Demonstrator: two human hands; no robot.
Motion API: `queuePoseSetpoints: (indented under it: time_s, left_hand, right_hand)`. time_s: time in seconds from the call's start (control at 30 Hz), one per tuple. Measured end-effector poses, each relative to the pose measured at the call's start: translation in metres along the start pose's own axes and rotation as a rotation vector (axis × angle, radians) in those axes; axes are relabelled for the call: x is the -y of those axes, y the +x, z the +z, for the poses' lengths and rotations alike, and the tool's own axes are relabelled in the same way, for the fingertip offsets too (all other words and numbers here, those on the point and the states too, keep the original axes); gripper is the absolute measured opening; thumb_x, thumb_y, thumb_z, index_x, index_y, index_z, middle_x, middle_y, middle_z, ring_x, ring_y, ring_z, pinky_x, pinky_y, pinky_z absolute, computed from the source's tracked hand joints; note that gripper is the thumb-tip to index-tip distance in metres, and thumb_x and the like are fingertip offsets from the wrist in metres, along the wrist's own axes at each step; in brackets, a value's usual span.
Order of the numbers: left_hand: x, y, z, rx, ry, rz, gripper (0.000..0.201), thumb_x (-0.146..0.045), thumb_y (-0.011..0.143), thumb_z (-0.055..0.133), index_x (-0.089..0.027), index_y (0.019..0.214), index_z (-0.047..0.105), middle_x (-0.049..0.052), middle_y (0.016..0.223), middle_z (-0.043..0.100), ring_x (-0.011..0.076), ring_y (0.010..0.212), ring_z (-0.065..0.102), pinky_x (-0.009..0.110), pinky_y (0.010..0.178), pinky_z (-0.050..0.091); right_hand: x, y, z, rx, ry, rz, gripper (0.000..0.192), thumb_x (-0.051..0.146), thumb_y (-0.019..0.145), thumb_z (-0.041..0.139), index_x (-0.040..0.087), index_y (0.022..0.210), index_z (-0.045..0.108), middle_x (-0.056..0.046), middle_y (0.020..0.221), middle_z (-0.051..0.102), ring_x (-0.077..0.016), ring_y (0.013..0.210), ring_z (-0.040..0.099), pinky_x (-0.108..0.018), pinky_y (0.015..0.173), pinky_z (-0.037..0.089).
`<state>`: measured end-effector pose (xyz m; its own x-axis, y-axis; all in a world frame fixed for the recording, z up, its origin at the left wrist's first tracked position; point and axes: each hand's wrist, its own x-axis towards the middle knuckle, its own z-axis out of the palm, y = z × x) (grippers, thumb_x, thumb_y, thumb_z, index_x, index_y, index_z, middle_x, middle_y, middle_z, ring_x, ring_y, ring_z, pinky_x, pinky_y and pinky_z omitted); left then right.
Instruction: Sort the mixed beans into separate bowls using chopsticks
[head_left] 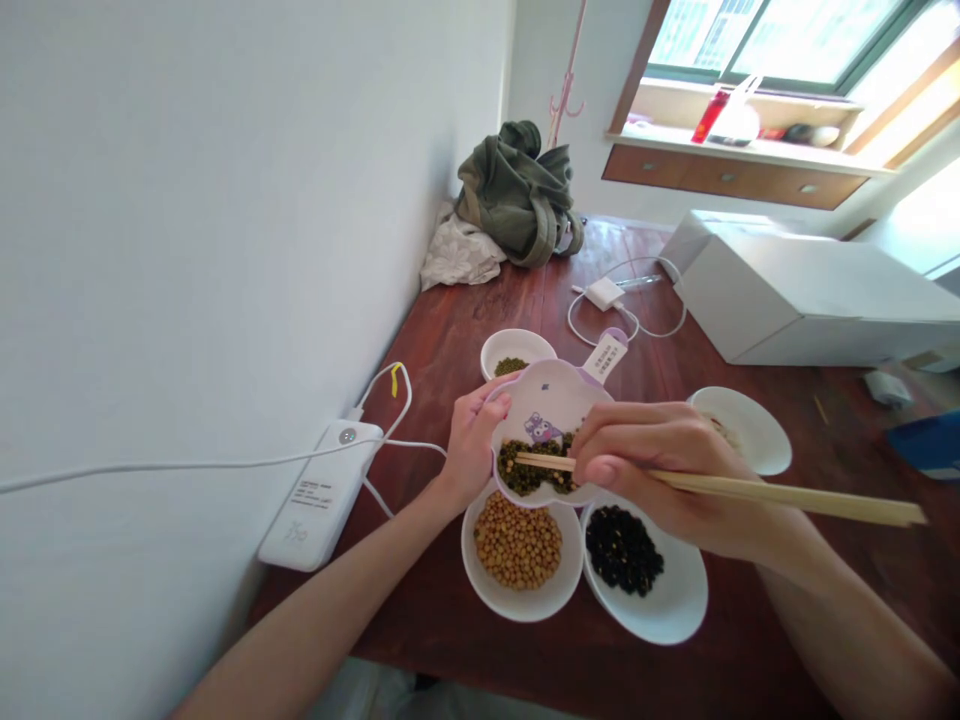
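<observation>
My left hand grips the left rim of a purple-edged, flower-shaped bowl with a labelled handle and a cartoon print inside. Small green beans lie along its near side. Wooden chopsticks are held in my right hand, their tips down among the green beans; whether a bean is pinched cannot be made out. Below the held bowl sit a white bowl of yellow soybeans and a white bowl of black beans. Part of the held bowl is hidden by my right hand.
Behind stands a white bowl with some green beans. Another white bowl with pale contents is at right. A power bank with cables lies by the wall. Farther back are a charger, a green bag and a white box.
</observation>
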<state>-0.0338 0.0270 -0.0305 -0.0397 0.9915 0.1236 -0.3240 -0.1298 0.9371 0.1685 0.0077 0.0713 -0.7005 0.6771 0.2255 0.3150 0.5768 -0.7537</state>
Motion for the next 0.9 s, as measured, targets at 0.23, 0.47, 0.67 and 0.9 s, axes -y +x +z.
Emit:
queuePoseSetpoints:
  time_s: [0.23,0.47,0.67,0.9]
  left_hand:
    - [0.001,0.000,-0.001,0.016,-0.025,0.002,0.033,-0.037,0.089,0.066,-0.016,0.109,0.083,0.006,0.090,0.078,0.0179,0.079,0.064,0.025,0.069,0.052]
    - [0.003,0.001,-0.003,0.037,-0.001,-0.003,0.036,-0.039,0.089,0.065,-0.014,0.109,0.082,0.007,0.088,0.077,0.0173,0.076,0.063,0.025,0.068,0.050]
    - [0.003,0.000,-0.003,0.027,-0.006,-0.002,0.039,-0.039,0.091,0.065,-0.014,0.116,0.081,0.008,0.095,0.079,0.0193,0.084,0.066,0.026,0.073,0.052]
    - [0.005,0.001,-0.004,0.042,0.018,-0.016,0.043,-0.041,0.090,0.065,-0.013,0.119,0.079,0.009,0.096,0.079,0.0201,0.082,0.066,0.027,0.071,0.051]
  right_hand:
    - [-0.008,0.000,0.003,-0.056,-0.003,-0.025,0.011,0.023,0.104,0.057,0.019,0.098,0.066,-0.003,0.094,0.067,-0.0130,0.081,0.061,-0.029,0.072,0.046]
    - [-0.009,0.001,0.003,-0.018,-0.007,-0.009,0.012,0.022,0.104,0.059,0.020,0.102,0.071,-0.003,0.100,0.070,-0.0126,0.085,0.065,-0.027,0.074,0.049]
    - [-0.008,0.000,-0.001,-0.042,-0.037,0.056,0.018,0.026,0.104,0.059,0.021,0.097,0.075,-0.004,0.098,0.074,-0.0135,0.083,0.068,-0.026,0.071,0.051]
    - [-0.013,0.004,0.006,-0.082,-0.054,0.067,0.020,0.028,0.104,0.060,0.020,0.093,0.074,-0.002,0.089,0.074,-0.0122,0.076,0.065,-0.025,0.068,0.048]
